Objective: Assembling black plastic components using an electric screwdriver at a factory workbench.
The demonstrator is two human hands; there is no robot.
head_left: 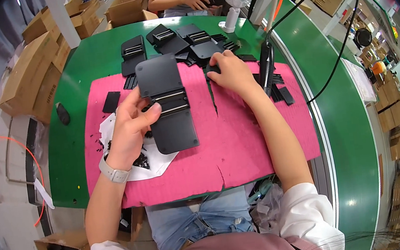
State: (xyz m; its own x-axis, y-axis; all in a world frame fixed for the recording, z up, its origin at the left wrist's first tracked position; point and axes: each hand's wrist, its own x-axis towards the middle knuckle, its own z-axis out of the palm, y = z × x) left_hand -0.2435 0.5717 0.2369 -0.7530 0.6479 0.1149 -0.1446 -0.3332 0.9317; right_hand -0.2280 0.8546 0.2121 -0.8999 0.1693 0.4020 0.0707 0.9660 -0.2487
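My left hand (132, 123) grips a black hinged plate (170, 133) by its left side, thumb across the metal rods at its middle. It is held upright above the pink foam mat (201, 175). Over the mat's far part, my right hand (232, 73) is closed, thumb and fingers around a small dark piece that I cannot make out. Several similar black hinged plates (132, 51) lie in a loose group beyond my hands. Below my left hand, a white paper sheet (157, 162) carries small black screws (141, 161).
A black electric screwdriver (266, 64) hangs by my right forearm, near black strips (276, 79). A white fan (237, 0) stands on the green table (100, 42). Opposite, another person's hand (193, 2) holds a dark piece. Cardboard boxes (33, 70) stand at left.
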